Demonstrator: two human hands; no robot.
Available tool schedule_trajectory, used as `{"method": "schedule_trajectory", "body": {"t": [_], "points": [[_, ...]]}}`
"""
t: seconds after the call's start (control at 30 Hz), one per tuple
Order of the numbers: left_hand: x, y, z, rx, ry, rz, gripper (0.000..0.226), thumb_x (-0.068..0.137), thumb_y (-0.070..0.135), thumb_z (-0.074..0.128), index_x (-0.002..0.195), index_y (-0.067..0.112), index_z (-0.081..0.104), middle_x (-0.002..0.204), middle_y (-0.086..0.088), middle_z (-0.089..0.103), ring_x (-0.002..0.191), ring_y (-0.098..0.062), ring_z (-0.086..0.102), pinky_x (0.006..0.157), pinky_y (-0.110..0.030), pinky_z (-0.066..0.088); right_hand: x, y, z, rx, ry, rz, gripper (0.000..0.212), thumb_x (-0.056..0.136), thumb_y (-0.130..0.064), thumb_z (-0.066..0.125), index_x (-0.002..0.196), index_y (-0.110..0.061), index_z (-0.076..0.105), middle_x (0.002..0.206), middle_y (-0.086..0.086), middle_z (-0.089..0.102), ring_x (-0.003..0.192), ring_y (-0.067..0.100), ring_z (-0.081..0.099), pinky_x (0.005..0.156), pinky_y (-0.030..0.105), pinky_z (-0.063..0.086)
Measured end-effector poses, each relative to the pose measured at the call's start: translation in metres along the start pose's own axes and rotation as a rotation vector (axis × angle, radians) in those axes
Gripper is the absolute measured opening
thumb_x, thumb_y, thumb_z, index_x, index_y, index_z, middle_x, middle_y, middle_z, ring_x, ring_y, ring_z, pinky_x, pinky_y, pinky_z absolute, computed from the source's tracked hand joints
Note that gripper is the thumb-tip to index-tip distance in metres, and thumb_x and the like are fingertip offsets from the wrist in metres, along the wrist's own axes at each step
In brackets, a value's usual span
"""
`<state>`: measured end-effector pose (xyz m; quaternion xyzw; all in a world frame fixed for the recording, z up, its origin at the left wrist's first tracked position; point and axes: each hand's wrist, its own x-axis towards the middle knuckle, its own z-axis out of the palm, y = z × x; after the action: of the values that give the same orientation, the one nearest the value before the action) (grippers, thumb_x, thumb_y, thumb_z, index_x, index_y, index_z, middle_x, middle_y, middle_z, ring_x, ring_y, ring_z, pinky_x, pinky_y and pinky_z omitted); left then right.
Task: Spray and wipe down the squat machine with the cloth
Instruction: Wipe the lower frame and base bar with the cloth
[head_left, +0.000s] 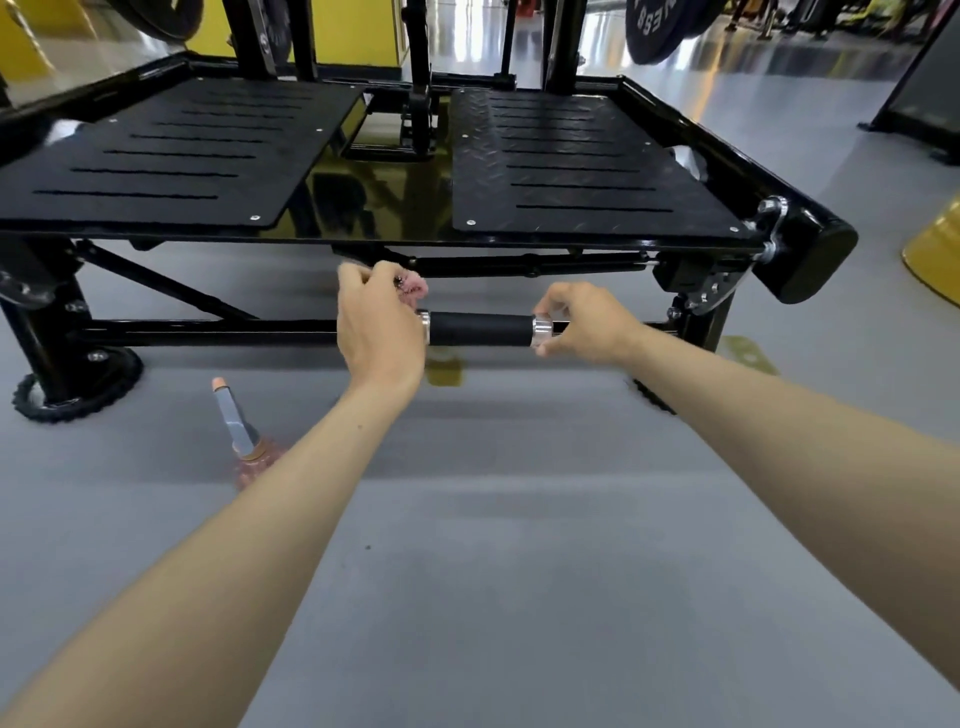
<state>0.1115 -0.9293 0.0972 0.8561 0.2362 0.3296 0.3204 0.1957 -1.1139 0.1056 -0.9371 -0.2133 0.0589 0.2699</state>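
The black squat machine (566, 156) fills the upper view, with two slotted foot plates and a low front bar carrying a black foam grip (480, 329) between two silver collars. My left hand (376, 322) holds a pink cloth (413, 287) bunched against the bar at the grip's left collar. My right hand (582, 325) pinches the right silver collar (542, 331). A spray bottle (239, 431) with a grey neck and peach cap stands on the floor to the left, partly hidden behind my left forearm.
Grey gym floor (519, 545) stretches under my arms. A weight plate (660, 26) hangs at the top right. A yellow object (935, 249) sits at the right edge. The machine's left foot (78, 384) rests on a black toothed pad.
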Motion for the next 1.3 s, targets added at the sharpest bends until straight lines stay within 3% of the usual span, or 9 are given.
{"method": "schedule_trajectory", "body": {"t": [0.1,0.2,0.47,0.63,0.83,1.0,1.17,1.23,1.3], "points": [[-0.008,0.001,0.013,0.113,0.003,0.045,0.038,0.089,-0.008,0.045,0.122,0.008,0.056,0.119,-0.011,0.053,0.106,-0.03,0.047,0.082,-0.032,0.036,-0.001,0.005,0.003,0.126,0.003,0.005,0.027,0.076,-0.012,0.078,0.098,-0.014,0.063,0.107,-0.003,0.057,0.11,0.014,0.051,0.083,0.025,0.036],[-0.015,0.014,0.021,0.136,0.01,0.09,0.035,0.087,-0.011,0.043,0.11,0.008,0.061,0.112,-0.01,0.057,0.101,-0.027,0.041,0.073,-0.023,0.022,0.002,0.008,0.004,0.132,-0.007,-0.011,0.027,0.077,-0.013,0.078,0.098,-0.016,0.063,0.108,-0.003,0.056,0.109,0.012,0.049,0.081,0.024,0.038],[-0.038,0.052,0.056,0.178,-0.163,0.17,0.027,0.089,0.001,0.046,0.108,0.014,0.06,0.111,-0.008,0.058,0.101,-0.026,0.045,0.075,-0.027,0.025,0.009,0.014,0.002,0.135,-0.027,-0.058,0.022,0.071,-0.012,0.08,0.084,-0.018,0.063,0.091,0.0,0.065,0.09,0.017,0.058,0.078,0.029,0.047],[-0.049,0.068,0.066,0.127,-0.299,0.275,0.033,0.079,-0.001,0.056,0.111,0.009,0.055,0.108,-0.009,0.055,0.099,-0.025,0.045,0.07,-0.024,0.023,0.014,0.012,-0.002,0.133,-0.046,-0.046,0.03,0.072,0.005,0.064,0.062,-0.015,0.043,0.061,-0.003,0.046,0.061,0.014,0.041,0.056,0.027,0.034],[-0.01,0.083,0.059,0.041,-0.391,0.188,0.018,0.09,0.001,0.044,0.104,0.009,0.05,0.092,-0.009,0.059,0.091,-0.028,0.057,0.072,-0.038,0.047,0.006,0.02,0.005,0.401,-0.052,-0.014,0.028,0.072,0.005,0.076,0.093,-0.007,0.064,0.097,0.007,0.066,0.091,0.015,0.057,0.079,0.027,0.044],[0.023,0.091,0.065,0.189,-0.636,0.024,0.025,0.091,0.027,0.064,0.104,0.006,0.059,0.106,-0.01,0.06,0.101,-0.03,0.06,0.078,-0.034,0.046,0.004,0.019,0.005,0.417,-0.012,-0.001,0.028,0.07,-0.005,0.081,0.09,-0.016,0.066,0.09,-0.004,0.065,0.095,0.013,0.058,0.081,0.024,0.042],[0.039,0.088,0.055,0.314,-0.836,-0.002,0.015,0.09,0.021,0.065,0.093,0.006,0.07,0.056,-0.002,0.066,0.056,-0.012,0.065,0.068,-0.028,0.053,0.005,0.017,0.004,0.387,-0.024,0.055,0.035,0.068,-0.009,0.085,0.094,-0.021,0.065,0.095,-0.008,0.063,0.104,0.014,0.055,0.084,0.026,0.041],[0.042,0.086,0.047,0.377,-0.844,0.017,0.019,0.094,0.019,0.06,0.099,0.003,0.07,0.061,-0.001,0.066,0.051,-0.012,0.056,0.062,-0.026,0.049,0.005,0.016,0.005,0.399,-0.021,0.075,0.035,0.069,-0.008,0.084,0.096,-0.02,0.066,0.091,-0.011,0.061,0.102,0.013,0.054,0.083,0.026,0.04],[0.047,0.08,0.039,0.476,-0.831,0.047,0.021,0.093,0.019,0.061,0.103,0.001,0.07,0.076,-0.005,0.066,0.064,-0.016,0.059,0.075,-0.033,0.053,0.004,0.016,0.006,0.409,-0.013,0.078,0.034,0.068,-0.007,0.084,0.091,-0.022,0.066,0.094,-0.004,0.065,0.099,0.016,0.057,0.081,0.026,0.042]]}}
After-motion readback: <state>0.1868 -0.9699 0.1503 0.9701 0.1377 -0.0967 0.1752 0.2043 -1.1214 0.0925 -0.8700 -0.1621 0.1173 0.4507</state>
